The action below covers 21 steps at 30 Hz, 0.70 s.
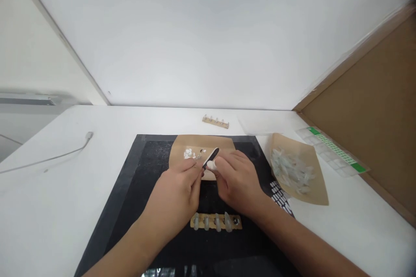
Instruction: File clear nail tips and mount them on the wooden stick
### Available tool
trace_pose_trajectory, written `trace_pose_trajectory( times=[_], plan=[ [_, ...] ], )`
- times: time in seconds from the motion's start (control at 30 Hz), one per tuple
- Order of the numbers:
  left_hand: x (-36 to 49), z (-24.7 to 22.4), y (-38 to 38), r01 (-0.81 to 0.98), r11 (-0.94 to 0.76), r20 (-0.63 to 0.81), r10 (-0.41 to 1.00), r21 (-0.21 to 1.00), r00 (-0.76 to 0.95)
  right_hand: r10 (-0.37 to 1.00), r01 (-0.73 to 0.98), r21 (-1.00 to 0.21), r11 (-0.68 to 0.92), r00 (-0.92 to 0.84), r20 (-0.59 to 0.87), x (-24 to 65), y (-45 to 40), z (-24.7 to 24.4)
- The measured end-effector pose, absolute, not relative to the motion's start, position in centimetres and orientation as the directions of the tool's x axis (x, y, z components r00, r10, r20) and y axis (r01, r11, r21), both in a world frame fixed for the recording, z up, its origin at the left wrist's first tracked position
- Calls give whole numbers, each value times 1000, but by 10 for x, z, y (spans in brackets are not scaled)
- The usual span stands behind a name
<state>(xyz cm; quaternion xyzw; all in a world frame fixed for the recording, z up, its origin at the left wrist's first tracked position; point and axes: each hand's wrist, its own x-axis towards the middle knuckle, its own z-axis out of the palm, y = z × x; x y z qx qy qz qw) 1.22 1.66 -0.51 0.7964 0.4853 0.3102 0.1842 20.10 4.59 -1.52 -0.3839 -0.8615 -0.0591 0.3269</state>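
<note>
Over a sheet of brown paper, my two hands meet. My right hand is closed on a small nail file, dark on its face with a pale edge, tilted up to the right. Something white covers a fingertip of that hand. My left hand is pinched shut beside the file's lower end; what its fingertips hold is too small and hidden to make out. White chips lie on the paper just beyond. Nearer me, a wooden strip carries several translucent nail tips.
A black mat lies under the work. To the right are a brown paper with a heap of clear nail tips, rows of white tabs and a clear compartment box. Another strip sits behind; a cable runs left.
</note>
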Motion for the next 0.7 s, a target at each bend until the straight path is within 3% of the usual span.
trace_pose_trajectory(
  times=[0.33, 0.47, 0.57, 0.7],
  plan=[
    [13, 0, 14, 613, -496, 385, 867, 615, 315, 653, 767, -196, 612, -350, 672, 202, 49, -13],
    [13, -1, 15, 615, -492, 375, 870, 616, 321, 647, 728, -188, 659, -422, 635, 199, 46, -13],
    [13, -1, 15, 624, -486, 366, 874, 612, 321, 671, 759, -218, 613, -354, 652, 198, 45, -12],
    [12, -1, 15, 614, -493, 368, 870, 616, 329, 688, 730, -248, 636, -392, 610, 197, 45, -11]
  ],
)
